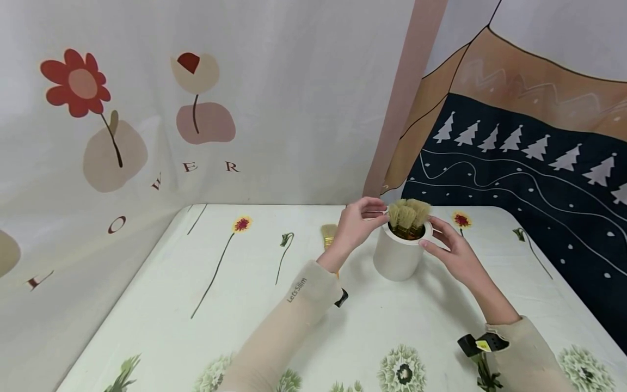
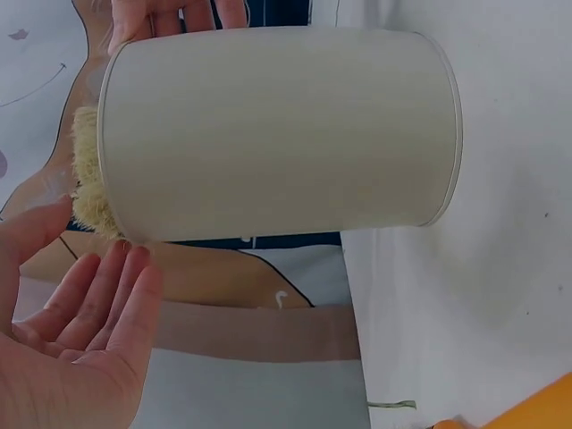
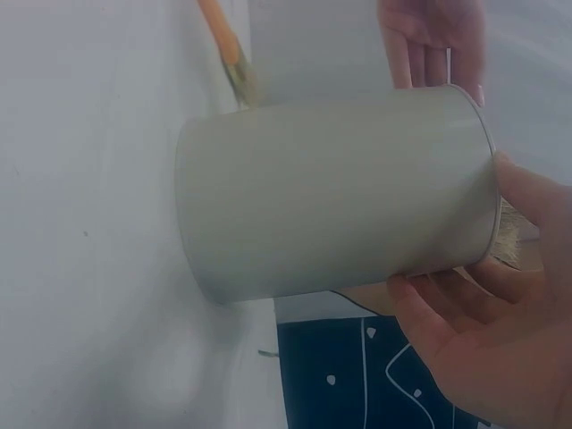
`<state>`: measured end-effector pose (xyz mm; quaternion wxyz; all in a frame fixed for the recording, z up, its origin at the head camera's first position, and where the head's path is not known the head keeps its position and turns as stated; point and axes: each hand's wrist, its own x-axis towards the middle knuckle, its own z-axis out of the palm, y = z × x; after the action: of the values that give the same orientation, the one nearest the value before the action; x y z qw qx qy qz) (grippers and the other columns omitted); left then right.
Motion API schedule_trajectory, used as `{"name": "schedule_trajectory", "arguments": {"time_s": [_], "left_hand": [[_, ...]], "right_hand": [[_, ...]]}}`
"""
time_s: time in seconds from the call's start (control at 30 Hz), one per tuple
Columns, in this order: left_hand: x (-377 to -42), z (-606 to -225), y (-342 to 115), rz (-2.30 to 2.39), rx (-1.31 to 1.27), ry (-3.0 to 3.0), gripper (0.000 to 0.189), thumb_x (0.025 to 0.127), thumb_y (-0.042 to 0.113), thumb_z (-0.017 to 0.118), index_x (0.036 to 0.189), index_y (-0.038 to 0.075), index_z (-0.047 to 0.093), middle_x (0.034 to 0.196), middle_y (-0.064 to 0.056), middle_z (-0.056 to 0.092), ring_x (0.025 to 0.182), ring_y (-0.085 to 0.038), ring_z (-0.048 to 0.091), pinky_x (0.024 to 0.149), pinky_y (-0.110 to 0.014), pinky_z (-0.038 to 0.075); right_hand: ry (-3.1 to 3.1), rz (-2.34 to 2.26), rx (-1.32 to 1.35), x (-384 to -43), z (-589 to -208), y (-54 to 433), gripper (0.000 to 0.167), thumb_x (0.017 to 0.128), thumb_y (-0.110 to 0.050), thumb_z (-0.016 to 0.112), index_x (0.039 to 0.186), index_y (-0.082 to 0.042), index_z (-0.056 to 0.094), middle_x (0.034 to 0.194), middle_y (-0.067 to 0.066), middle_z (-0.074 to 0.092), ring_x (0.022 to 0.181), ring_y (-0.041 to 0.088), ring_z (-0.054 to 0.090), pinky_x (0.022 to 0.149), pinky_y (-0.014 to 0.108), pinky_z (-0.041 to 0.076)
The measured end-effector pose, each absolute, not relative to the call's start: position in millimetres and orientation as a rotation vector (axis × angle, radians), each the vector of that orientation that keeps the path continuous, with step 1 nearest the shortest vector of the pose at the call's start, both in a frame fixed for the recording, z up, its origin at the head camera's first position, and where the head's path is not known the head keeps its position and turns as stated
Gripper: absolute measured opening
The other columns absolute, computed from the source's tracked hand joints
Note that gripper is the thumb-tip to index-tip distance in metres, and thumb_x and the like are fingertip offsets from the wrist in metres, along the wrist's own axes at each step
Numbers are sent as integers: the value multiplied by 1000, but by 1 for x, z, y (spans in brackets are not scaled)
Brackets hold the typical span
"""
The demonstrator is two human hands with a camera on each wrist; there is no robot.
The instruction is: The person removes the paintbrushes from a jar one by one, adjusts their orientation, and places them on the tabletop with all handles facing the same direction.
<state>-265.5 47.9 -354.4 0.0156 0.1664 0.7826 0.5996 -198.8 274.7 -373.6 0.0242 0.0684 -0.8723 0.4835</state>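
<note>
A white cylindrical canister (image 1: 398,261) stands upright toward the back of the table. Several paintbrushes (image 1: 409,213) stand inside it, pale bristles up and metal bands partly visible at the mouth; their handles are hidden. My right hand (image 1: 453,253) holds the canister near its rim, thumb in front and fingers along the side. On the other side, my left hand (image 1: 360,223) is at the rim with relaxed fingers, the tips close to the bristles (image 2: 92,174). Whether those tips touch is hard to tell. Another paintbrush (image 1: 329,233), with an orange handle (image 3: 217,27), lies left of the canister, partly behind my left wrist.
The table (image 1: 161,294) wears a white cloth printed with flowers and stems. Behind it hangs a pale curtain (image 1: 303,109) with flower prints, and a dark cloth with printed trees (image 1: 514,163) hangs at the right. Black straps are on both wrists.
</note>
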Motion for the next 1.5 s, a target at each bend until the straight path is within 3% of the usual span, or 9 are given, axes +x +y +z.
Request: {"name": "schedule_trajectory", "arguments": {"time_s": [0.5, 1.1, 1.5], "left_hand": [[-260, -361, 72, 1717, 535, 2619, 45, 90, 25, 75, 131, 16, 60, 130, -2, 68, 128, -17, 59, 113, -39, 45], [-255, -361, 74, 1743, 563, 2680, 31, 94, 15, 70, 124, 16, 64, 128, -2, 70, 126, -19, 61, 113, -42, 45], [-253, -359, 71, 1795, 606, 2655, 26, 94, 11, 69, 120, 15, 67, 118, -3, 74, 112, -16, 69, 108, -38, 50]], "right_hand": [[-2705, 1509, 193, -200, -376, 276, 74, 102, -26, 58, 158, -2, 16, 164, 25, 19, 146, 51, 28, 112, 61, 36], [-2681, 1521, 216, -200, -377, 277, 72, 102, -24, 59, 158, -3, 19, 163, 25, 21, 145, 52, 29, 111, 64, 36], [-2682, 1533, 204, -200, -377, 277, 73, 102, -24, 59, 158, -3, 18, 164, 24, 20, 146, 51, 29, 111, 64, 36]]}}
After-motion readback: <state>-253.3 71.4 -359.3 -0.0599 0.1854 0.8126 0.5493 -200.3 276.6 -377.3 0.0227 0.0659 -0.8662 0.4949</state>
